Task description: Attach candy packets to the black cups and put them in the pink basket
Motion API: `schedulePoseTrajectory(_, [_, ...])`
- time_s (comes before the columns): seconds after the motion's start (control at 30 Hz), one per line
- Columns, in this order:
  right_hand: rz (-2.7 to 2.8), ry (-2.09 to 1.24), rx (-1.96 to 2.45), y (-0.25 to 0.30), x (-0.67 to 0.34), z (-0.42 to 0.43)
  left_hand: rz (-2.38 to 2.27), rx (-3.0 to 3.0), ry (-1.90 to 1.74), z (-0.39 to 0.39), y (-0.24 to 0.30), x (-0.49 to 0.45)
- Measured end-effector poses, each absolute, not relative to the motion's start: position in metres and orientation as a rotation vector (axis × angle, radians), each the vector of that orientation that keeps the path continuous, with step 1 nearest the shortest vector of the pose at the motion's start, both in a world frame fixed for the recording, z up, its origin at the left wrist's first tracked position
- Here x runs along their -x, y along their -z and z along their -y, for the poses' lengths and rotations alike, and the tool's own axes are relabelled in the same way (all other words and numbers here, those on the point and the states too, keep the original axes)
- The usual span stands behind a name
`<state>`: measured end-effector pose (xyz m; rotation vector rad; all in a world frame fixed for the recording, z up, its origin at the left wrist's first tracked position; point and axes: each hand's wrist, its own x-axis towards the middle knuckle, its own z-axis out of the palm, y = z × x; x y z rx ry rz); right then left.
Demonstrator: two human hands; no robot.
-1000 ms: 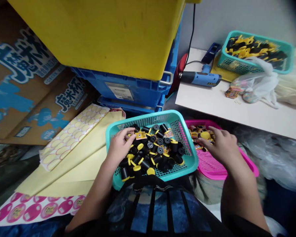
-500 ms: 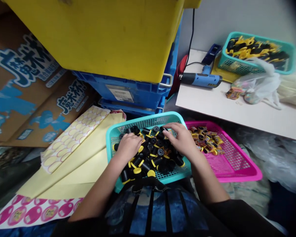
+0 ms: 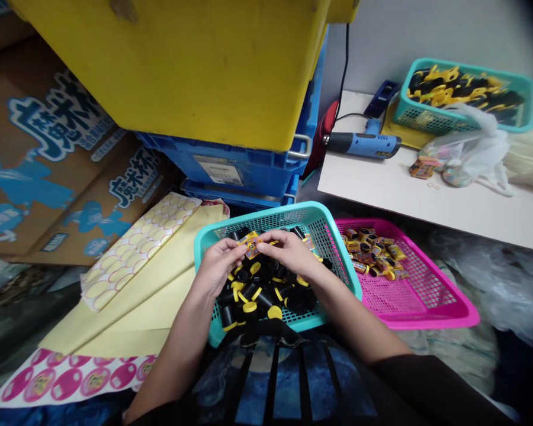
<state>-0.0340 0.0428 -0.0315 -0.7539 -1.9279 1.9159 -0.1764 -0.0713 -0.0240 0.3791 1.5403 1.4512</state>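
Note:
Both my hands sit over the teal mesh basket (image 3: pixel 270 212), which is heaped with black cylinders with yellow caps (image 3: pixel 257 293). My left hand (image 3: pixel 220 266) and my right hand (image 3: pixel 288 251) meet at the basket's far side. Their fingertips pinch a small yellow-orange printed card (image 3: pixel 251 244) between them. Part of the pile is hidden under my wrists. To the right, a pink mesh basket (image 3: pixel 420 296) holds several small yellow-labelled items (image 3: pixel 368 251), apart from both hands.
A yellow crate (image 3: pixel 160 65) rests on blue crates (image 3: pixel 217 168) ahead. Cardboard boxes (image 3: pixel 62 154) and sticker sheets (image 3: pixel 133 254) lie to the left. On a white table (image 3: pixel 373 177) at right stand a blue corded tool (image 3: pixel 364 145), a plastic bag (image 3: pixel 471 151) and another teal basket (image 3: pixel 466 124).
My right hand has moved left from above the pink basket to over the teal basket. Both hands have come together on the small card, and the pink basket now shows fully.

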Motion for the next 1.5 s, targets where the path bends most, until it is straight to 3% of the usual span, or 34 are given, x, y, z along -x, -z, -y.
schedulePoseTrajectory(0.17, [2.027, -1.708, 0.897, 0.033, 0.046, -0.039, -1.506, -0.393, -1.541, 0.067, 0.022, 0.169])
schedulePoseTrajectory(0.37, [2.289, -1.472, 0.944, 0.026, 0.021, -0.055, -1.778, -0.447, -1.62, 0.064, 0.027, 0.175])
schedulePoseTrajectory(0.7, [3.052, -0.625, 0.363, 0.063, 0.049, -0.015, -1.863, -0.655, -1.508, 0.081, 0.039, 0.189])
schedulePoseTrajectory(0.8, [2.881, -0.812, 0.385, 0.063, 0.042, -0.023, -1.864, -0.701, -1.486, 0.089, 0.039, 0.193])
schedulePoseTrajectory(1.07, [1.747, -1.947, 0.612, 0.023, 0.003, -0.052, -1.787, -0.91, -1.406, 0.097, 0.039, 0.191])
schedulePoseTrajectory(1.23, [1.78, -2.106, 0.551, 0.019, 0.003, -0.052, -1.773, -1.007, -1.391, 0.093, 0.033, 0.187])
schedulePoseTrajectory(1.5, [1.938, -2.074, 0.641, 0.024, 0.0, -0.055, -1.713, -1.083, -1.339, 0.091, 0.022, 0.186])
